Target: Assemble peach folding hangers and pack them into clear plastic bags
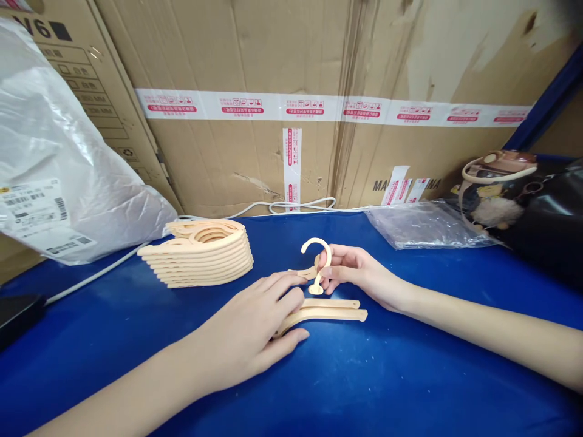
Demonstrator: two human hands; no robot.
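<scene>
Centre of frame: right hand [348, 267], fingertips nearly closed, pinches a curved cream plastic hook [327, 255]; left hand [255, 321], half curled, holds slim beige plastic arms [337, 314] at the glossy blue desk [373, 382]; loosened pinch could drop the hook

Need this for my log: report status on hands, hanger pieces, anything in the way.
Right hand gripping hanger hook, curve up. Left hand over hanger arms, grip unclear. Stack of folded hangers beyond left hand, not between hands.
</scene>
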